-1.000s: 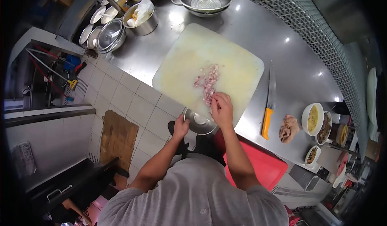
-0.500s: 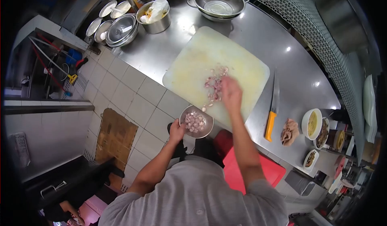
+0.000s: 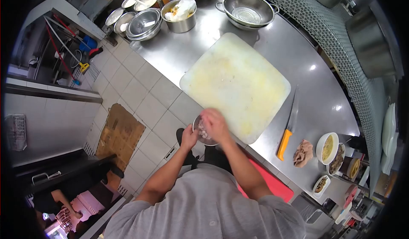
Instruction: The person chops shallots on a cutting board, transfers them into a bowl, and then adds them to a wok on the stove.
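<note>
My left hand (image 3: 188, 137) grips the rim of a small metal bowl (image 3: 210, 144) at the counter's front edge. Pinkish pieces that look like shallots (image 3: 201, 131) lie in this bowl. Over its right side is my right hand (image 3: 216, 126), blurred by motion, with its fingertips hidden from view. Whether that hand still holds any pieces cannot be made out. Just beyond both hands lies a large pale cutting board (image 3: 238, 85), with only small specks on its surface.
Right of the board rest a knife with an orange handle (image 3: 284, 145), a crumpled brownish cloth (image 3: 303, 153) and several food bowls (image 3: 327, 148). A metal colander (image 3: 248, 12) and a pot (image 3: 181, 25) stand behind. Cardboard (image 3: 119, 132) covers some floor; another person's arm (image 3: 64, 200) shows lower left.
The shallot pieces have left the cutting board. My right hand has moved from the board down and left to the bowl. The whole view has shifted slightly.
</note>
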The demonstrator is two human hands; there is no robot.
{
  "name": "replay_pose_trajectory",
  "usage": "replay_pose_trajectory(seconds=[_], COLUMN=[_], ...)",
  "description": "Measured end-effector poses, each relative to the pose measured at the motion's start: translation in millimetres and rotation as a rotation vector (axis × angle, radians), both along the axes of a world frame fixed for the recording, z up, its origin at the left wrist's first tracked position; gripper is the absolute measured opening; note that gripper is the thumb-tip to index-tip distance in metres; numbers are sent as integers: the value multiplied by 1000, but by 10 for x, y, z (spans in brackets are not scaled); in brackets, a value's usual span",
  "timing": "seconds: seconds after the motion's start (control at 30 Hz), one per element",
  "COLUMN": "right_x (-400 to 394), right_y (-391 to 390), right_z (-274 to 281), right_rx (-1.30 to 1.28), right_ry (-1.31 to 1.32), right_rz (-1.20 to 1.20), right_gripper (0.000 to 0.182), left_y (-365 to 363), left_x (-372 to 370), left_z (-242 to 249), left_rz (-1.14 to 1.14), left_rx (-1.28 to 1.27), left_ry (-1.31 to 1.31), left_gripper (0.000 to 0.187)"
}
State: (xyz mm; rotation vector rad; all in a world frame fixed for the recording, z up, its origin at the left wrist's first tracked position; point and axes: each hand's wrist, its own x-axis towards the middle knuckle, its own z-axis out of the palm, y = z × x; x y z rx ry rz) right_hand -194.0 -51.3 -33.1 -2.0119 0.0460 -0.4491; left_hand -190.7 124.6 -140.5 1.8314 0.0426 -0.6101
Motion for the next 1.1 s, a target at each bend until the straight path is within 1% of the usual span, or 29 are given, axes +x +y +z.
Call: replay_pose_trajectory(seconds=[0.03,0.1,0.13,0.17,0.2,0.23,0.27,0.3,0.33,0.37,0.43,0.5,0.57,0.6,0.67,0.7,0.77,0.8,0.83,0.87,0.9,0.93,0.97,1.0,1.03,1.07,1.1], right_x=[-72,-177,-225,-272,-324,-307,-254,-233,-158,-142,-84,13,187,260,469,631,934,1102,1298,1486,1604,1788,2010,2103,2181,2323,2443], right_y=[97,227,126,-68,-294,-536,-806,-1083,-1202,-1088,-677,-151,243,385,619,694,820,864,934,1019,1116,1239,1365,1501,1634,1746,1831], right_z=[64,186,197,80,-35,8,173,132,105,28,-3,47,177,199,252,299,436,641,625,543,440,345,251,190,213,249,291], right_rx=[-4,95,102,20,-58,66,227,-8,29,36,117,131,69,68,-142,-158,-233,-325,-331,-139,60,210,198,139,79,158,146], right_ry=[-8,15,-13,-33,-48,17,145,105,22,25,200,120,142,133,83,57,-89,-55,-72,242,567,647,619,572,528,601,602], right_rz=[-1,185,183,44,-90,-287,-442,-528,-556,-538,-323,-4,195,224,429,451,107,-23,-5,139,274,449,445,403,364,339,347], right_gripper=[13,14,18,20,21,22,24,25,26,26,23,20,14,14,12,12,18,32,32,40,48,48,48,48,48,49,49], left_y=[20,125,156,177,215,265,291,300,314,330,323,419,577,683,903,1021,1241,1374,1515,1660,1803,1940,2067,2114,2192,2251,2305], left_x=[-12,-46,-37,-18,-28,-60,-55,-24,14,29,104,182,248,304,490,583,814,919,1058,1205,1284,1484,1727,1910,2065,2257,2382], left_z=[-9,-77,-94,-122,-117,-106,-77,-32,40,123,302,309,330,363,464,562,798,944,1051,1111,1099,1080,1059,1571,1540,1462,1432], left_rz=[8,-6,-20,-20,6,38,54,11,-33,-16,12,62,124,143,185,231,314,393,464,458,460,397,337,250,251,244,236], left_rx=[-26,-6,17,17,-6,-28,-22,17,58,65,71,79,86,113,132,138,128,50,-28,-95,-100,2,103,324,318,388,460], left_ry=[2,-50,-89,-94,-22,51,52,17,-19,-18,71,74,75,11,-77,-42,-18,-2,10,-33,-33,-119,-217,-106,-106,-421,-727], left_gripper=[23,24,25,25,25,26,26,26,25,25,25,26,26,26,26,26,26,27,27,25,25,26,26,34,34,41,48])
